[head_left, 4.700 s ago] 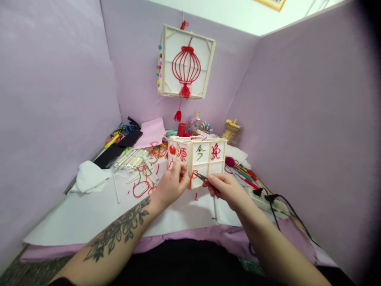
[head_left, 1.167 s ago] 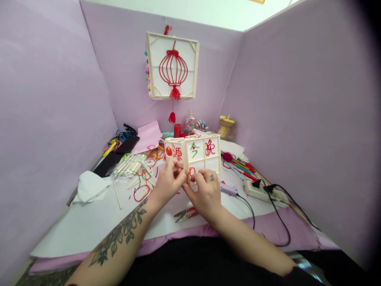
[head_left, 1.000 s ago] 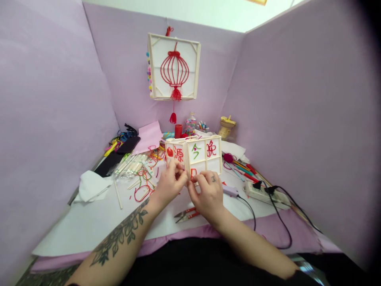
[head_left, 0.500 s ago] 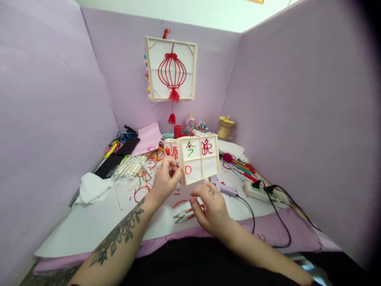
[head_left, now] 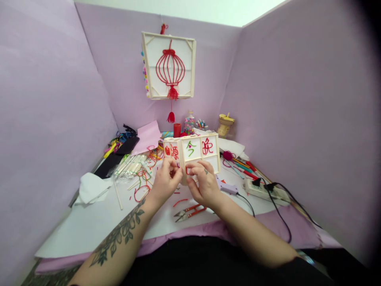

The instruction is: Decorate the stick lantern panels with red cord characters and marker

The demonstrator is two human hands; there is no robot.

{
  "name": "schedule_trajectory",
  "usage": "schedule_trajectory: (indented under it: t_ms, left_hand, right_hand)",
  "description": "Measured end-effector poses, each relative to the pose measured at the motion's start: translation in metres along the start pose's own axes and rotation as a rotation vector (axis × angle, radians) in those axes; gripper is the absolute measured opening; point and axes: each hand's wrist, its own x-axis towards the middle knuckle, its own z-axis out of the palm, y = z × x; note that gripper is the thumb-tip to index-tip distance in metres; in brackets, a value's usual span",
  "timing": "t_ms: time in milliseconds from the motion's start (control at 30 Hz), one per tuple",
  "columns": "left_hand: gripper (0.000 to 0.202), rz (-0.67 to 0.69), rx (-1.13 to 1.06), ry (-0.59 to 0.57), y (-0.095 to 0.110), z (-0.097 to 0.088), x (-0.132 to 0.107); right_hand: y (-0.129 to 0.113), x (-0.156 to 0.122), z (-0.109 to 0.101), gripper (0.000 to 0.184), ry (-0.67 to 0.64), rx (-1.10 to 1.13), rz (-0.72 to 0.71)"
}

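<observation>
A small box lantern (head_left: 210,163) of pale wooden sticks and white panels is held up in front of me, with green and red yarn characters on its faces. My left hand (head_left: 169,176) is closed on its near lower corner. In front of the lower left panel is my right hand (head_left: 204,183), thumb and fingers bent and slightly apart, the fingertips at the red yarn shape there. That shape is mostly hidden by the fingers. Below the hands, red-handled thread snips (head_left: 190,213) lie on the white sheet, beside a short piece of red yarn (head_left: 180,202).
A larger lantern (head_left: 170,71) with a red tassel hangs at the back. Bagged sticks (head_left: 131,169) and coloured yarn lie at left. At right are a lilac glue gun (head_left: 228,188), a power strip (head_left: 268,193) with black cables, and pencils. A white cloth (head_left: 93,188) is far left.
My right hand has risen from above the snips to the lantern's lower left panel, covering the red yarn shape. The left hand keeps its hold; the snips are now fully visible.
</observation>
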Motion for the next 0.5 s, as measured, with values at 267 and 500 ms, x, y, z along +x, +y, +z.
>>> schedule_trajectory:
  t_ms: [267,500]
  left_hand:
    - [0.014,-0.005,0.016,-0.009,-0.0011,0.0008,-0.0001]
    - [0.015,-0.027,-0.019,-0.018,-0.0016,0.0010,-0.0008]
  right_hand:
    - [0.0046,-0.0042,-0.0014,0.015,0.001,-0.017,-0.034]
    - [0.0065,-0.0059,-0.0049,0.015,0.085,0.037,-0.023]
